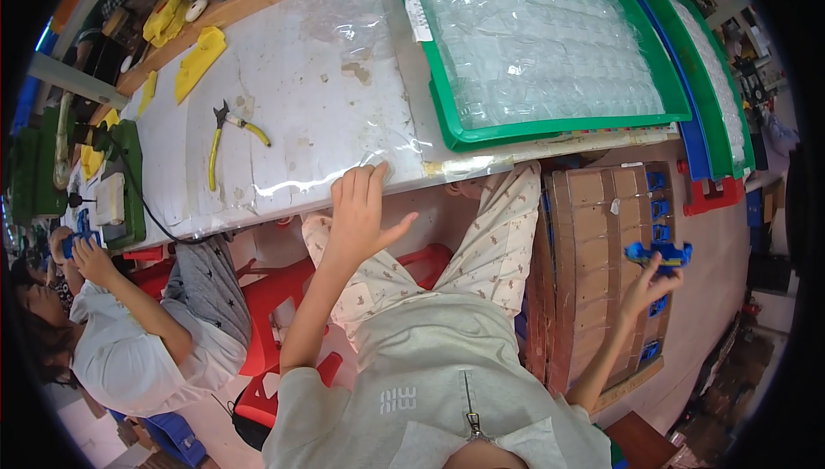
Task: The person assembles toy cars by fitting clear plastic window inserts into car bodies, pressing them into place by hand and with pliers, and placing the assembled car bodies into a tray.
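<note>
My left hand (361, 216) rests on the near edge of the plastic-covered table (318, 125). Its fingers lie on the edge and the thumb is spread away, with nothing held. Out to the right, my right hand (646, 287) is closed on a blue plastic part (638, 252), which looks like a small toy vehicle body with some yellow on it. It is held over the right side of a partitioned box (590, 252). Several similar blue parts (660, 209) sit in that box's right-hand column.
Yellow-handled cutting pliers (215, 147) lie on the table, with a yellow cloth (199, 65) farther left. A green tray (559, 130) of clear plastic pieces stands at the table's right end. On the left, another person (146, 340) sits holding a blue part.
</note>
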Demonstrator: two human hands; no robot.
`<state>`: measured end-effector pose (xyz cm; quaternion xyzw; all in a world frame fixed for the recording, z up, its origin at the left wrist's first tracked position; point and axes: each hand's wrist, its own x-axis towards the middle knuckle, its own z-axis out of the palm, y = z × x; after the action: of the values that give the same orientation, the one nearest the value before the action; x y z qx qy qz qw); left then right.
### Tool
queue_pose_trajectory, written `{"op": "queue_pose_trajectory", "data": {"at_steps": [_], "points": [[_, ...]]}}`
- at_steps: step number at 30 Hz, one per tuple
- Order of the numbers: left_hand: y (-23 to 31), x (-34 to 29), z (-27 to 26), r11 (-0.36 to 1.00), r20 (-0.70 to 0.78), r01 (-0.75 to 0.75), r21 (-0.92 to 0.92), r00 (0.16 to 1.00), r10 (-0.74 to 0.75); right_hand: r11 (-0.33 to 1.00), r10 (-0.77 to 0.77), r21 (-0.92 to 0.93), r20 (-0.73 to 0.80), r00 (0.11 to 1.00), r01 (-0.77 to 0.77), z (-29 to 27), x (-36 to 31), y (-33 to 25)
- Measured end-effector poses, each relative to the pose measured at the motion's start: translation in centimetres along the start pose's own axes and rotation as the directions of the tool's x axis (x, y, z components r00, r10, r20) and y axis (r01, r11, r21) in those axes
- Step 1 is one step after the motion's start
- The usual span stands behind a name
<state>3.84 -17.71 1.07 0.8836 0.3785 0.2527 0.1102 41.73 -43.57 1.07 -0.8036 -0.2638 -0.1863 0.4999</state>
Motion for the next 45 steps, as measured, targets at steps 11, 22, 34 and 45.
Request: {"op": "queue_pose_trajectory", "data": {"at_steps": [11,22,34,45], "points": [[0.1,-3.1,1.6,0.970,-0.045,-0.064,0.234,0.996,0.076,0.418,-0.158,0.601,0.786,0.597,-0.681,11.4,-9.3,-16.9],[1.8,-6.5,0.6,0.949,0.343,-0.309,-0.067,0.886,0.313,0.190,-0.225,0.350,0.925,0.307,-0.917,11.6,-10.1,-17.9],[3.3,-5.7,-1.9,0.900,-0.189,-0.293,0.322,0.912,0.364,0.166,-0.231,0.316,0.933,0.275,-0.934,11.8,-10.7,-17.6],[3.1,-7.8,-0.9,0.924,0.185,-0.377,0.062,0.914,0.361,0.090,-0.148,0.299,0.947,0.284,-0.950,12.0,-11.1,-17.4]]}}
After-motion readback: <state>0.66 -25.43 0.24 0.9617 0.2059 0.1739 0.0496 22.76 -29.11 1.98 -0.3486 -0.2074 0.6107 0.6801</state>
